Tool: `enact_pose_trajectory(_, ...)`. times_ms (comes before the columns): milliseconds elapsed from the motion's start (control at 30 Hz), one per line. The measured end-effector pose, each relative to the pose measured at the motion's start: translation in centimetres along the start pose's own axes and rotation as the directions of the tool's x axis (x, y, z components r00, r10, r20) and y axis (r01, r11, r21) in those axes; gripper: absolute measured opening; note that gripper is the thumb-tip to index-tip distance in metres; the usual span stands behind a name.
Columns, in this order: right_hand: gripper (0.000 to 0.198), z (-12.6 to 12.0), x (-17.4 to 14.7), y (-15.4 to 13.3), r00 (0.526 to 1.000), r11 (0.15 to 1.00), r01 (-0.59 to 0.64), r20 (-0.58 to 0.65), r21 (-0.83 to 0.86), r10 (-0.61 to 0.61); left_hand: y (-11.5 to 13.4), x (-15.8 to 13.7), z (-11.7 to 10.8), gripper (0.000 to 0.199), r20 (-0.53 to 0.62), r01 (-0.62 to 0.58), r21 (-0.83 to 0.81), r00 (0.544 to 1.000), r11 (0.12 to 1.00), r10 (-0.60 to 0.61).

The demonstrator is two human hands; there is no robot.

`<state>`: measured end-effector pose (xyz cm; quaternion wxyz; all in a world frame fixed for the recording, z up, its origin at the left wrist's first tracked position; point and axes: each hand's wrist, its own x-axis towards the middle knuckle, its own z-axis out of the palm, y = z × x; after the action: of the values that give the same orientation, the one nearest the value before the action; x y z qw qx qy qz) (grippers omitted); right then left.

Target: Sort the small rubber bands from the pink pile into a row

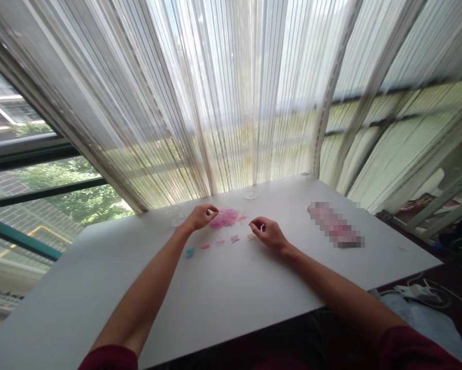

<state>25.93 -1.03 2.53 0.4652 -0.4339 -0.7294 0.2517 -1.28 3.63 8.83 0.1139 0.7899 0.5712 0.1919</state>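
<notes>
A loose pile of small pink and purple pieces [225, 218] lies on the white table [215, 298]. My left hand [203, 216] is at the pile's left edge, thumb and fingers pinched together; whatever they may hold is too small to make out. To the right, my right hand [268, 232] has its fingers curled in a pinch, just above a small cream cluster [251, 237] that it partly covers. A row of little groups runs leftward from there: pink pieces [235, 239], pale pink pieces [220, 242], a red-pink group [205, 246] and a teal group [189, 252].
A pixelated pink object [334, 225] lies on the table's right side. Near the back edge is a clear round dish [250, 195], with a clear container [174, 216] behind my left forearm. Sheer curtains [234, 128] hang beyond. Cables [423, 293] lie below the right edge.
</notes>
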Motion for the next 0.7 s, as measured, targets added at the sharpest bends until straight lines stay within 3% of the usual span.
enact_pose_trajectory(500,0.02,0.0,0.0,-0.5,0.999,1.0,-0.028,0.024,-0.002,0.028,0.8,-0.6,0.0,0.019,-0.078,-0.019,-0.064,0.997,0.998,0.014)
enact_pose_trajectory(700,0.018,-0.1,-0.1,-0.7,1.0,1.0,-0.001,0.027,-0.005,0.001,2.8,-2.4,0.1,0.018,-0.152,-0.103,-0.116,0.985,0.988,0.085)
